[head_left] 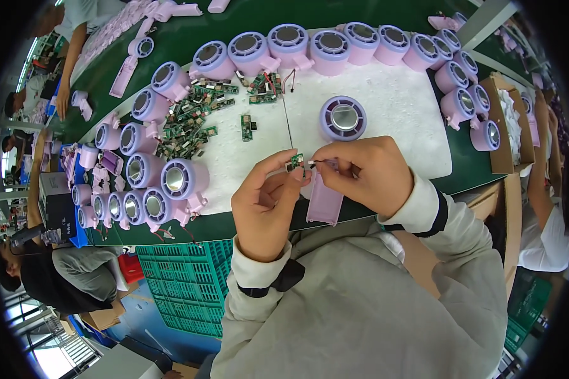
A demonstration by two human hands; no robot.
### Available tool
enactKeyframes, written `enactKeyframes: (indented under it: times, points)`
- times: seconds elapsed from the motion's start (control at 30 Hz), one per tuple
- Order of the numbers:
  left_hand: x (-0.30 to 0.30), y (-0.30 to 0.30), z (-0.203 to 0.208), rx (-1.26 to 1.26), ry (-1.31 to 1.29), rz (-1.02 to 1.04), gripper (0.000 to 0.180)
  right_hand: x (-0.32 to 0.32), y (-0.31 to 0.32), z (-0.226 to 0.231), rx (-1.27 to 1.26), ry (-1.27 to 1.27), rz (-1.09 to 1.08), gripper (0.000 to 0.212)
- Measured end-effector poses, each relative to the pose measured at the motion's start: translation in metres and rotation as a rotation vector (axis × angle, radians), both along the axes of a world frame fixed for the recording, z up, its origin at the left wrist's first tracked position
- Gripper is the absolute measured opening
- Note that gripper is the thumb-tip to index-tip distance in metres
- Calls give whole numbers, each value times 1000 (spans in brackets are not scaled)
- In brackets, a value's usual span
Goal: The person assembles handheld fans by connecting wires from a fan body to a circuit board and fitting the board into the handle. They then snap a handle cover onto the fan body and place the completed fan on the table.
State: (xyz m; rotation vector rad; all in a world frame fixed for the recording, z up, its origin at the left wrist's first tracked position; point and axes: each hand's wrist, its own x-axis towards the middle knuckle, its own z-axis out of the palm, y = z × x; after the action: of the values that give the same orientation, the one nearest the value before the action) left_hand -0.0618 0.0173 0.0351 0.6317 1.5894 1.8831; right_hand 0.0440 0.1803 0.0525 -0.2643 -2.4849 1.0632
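Note:
Between the fingertips of my left hand [263, 199] is a small green circuit board [296, 160]. My right hand [370, 174] pinches a thin wire with a small connector [312, 163] close to the board's edge; whether the two touch I cannot tell. Beneath my hands a handheld fan, with a purple round head [343, 118] and an open pink handle shell [325, 201], lies on the white foam sheet. The handle's upper part is hidden by my right hand. One loose circuit board [246, 127] rests on the foam to the left of the fan.
A heap of circuit boards [193, 117] covers the foam's left side. Several pink and purple fan heads [288, 39] line its left, far and right edges. A cardboard box [503, 123] stands at the right, a green plastic crate [180, 278] below left. Other people [76, 271] sit nearby.

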Motion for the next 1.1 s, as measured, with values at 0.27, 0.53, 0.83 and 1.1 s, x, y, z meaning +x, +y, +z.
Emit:
enactKeyframes:
  times: [0.27, 0.53, 0.83, 1.1]
  points:
    - [1, -3, -5, 18, 24, -42, 31, 4, 3, 3, 34, -3, -20, 12]
    - [5, -1, -8, 45, 70, -22, 31, 5, 3, 11, -35, -6, 17, 12]
    - [5, 0, -13, 87, 131, -21, 30, 6, 6, 12, -64, -16, 26, 12]
    - [-2, -4, -10, 104, 101, -96, 29, 9, 10, 18, -111, -38, 65, 13]
